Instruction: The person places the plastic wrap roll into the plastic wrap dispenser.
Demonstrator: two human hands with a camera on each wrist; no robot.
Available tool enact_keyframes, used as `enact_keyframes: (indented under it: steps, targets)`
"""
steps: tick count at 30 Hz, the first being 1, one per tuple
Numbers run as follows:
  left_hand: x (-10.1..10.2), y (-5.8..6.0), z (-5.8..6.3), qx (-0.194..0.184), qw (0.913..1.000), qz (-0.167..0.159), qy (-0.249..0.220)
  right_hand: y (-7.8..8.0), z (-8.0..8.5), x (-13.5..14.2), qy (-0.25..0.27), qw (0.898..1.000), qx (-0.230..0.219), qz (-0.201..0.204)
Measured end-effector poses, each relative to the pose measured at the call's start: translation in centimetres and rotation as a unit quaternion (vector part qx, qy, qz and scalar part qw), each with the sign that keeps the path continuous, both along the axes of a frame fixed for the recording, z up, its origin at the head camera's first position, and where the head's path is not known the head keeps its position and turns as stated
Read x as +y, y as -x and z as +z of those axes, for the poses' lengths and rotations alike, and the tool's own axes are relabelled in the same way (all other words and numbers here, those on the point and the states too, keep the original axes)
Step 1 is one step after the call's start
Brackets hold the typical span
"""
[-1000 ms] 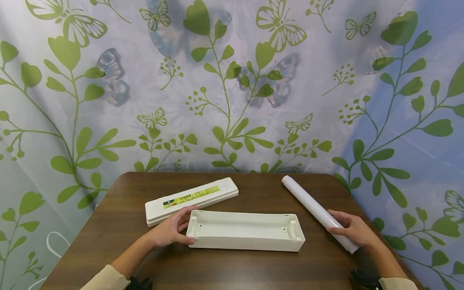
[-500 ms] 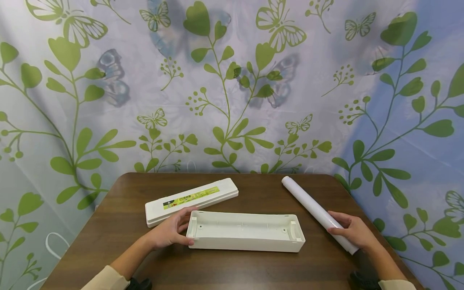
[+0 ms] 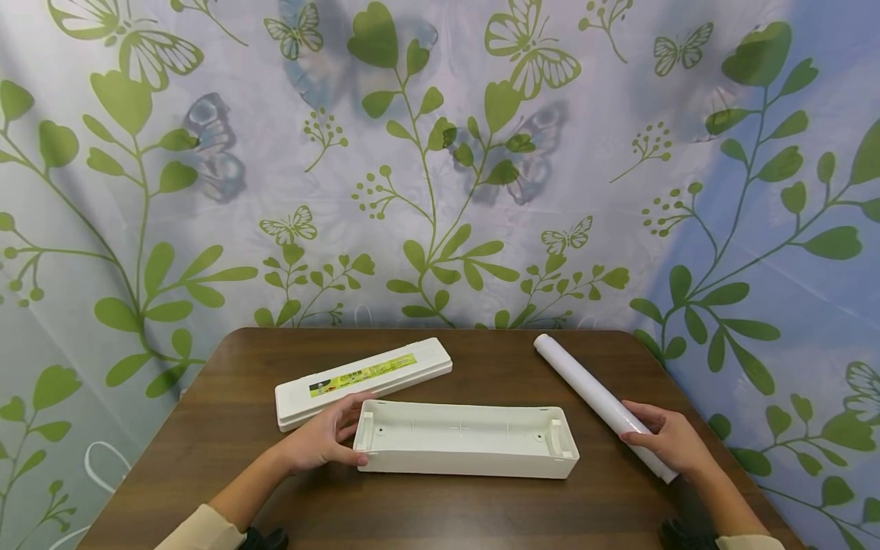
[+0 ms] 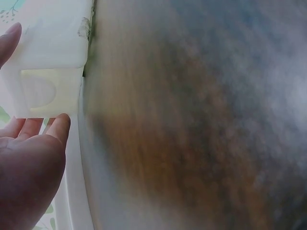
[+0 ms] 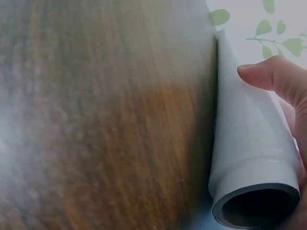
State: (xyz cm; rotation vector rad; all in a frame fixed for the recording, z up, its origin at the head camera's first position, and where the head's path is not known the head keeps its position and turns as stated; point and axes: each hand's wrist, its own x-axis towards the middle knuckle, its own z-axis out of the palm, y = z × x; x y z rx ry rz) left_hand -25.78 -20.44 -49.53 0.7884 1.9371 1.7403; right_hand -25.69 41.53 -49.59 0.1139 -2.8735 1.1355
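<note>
Gripping a long, open-topped white plastic box point(image 3: 467, 463) by its end, the left hand point(image 3: 319, 441) stays put, as does the right hand point(image 3: 670, 441), clasping a smooth white cylindrical roll point(image 3: 587, 386). Nothing visibly shifts, so box and roll remain apart on the brown wood-grain table point(image 3: 426, 510).

Right sleeve point(image 3: 751, 543) and dark wristband point(image 3: 679, 535) edged slightly leftward; exact amount unclear at frame edge.
</note>
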Motion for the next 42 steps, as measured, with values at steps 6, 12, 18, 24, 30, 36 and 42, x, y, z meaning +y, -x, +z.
enact_keyframes:
  steps: [6,12,18,24,30,36,42]
  targets:
    - [0.0,0.0,0.0,0.001,1.0000,-0.001,0.002,0.0,0.1,0.0,-0.014,1.000,0.020,-0.002]
    - [0.0,0.0,0.1,-0.002,1.0000,-0.002,0.003,-0.2,0.8,-0.3,-0.021,0.999,0.032,-0.002]
    - [-0.1,-0.2,0.0,-0.007,0.9999,0.006,0.008,-0.3,1.6,-0.9,-0.013,0.999,0.033,0.007]
    - [0.1,-0.4,-0.1,-0.007,0.9999,0.007,0.009,-0.3,2.2,-1.5,-0.021,0.999,0.035,0.016]
    - [0.2,-0.6,0.0,-0.006,0.9999,0.005,0.014,-0.3,2.7,-2.3,-0.021,0.999,0.045,0.019]
    - [0.2,-0.6,0.1,-0.007,0.9998,0.003,0.017,-0.2,3.4,-3.1,-0.010,0.998,0.051,0.034]
    - [0.1,-0.6,-0.1,-0.006,0.9998,0.005,0.018,-0.2,3.9,-3.5,0.005,0.996,0.064,0.055]
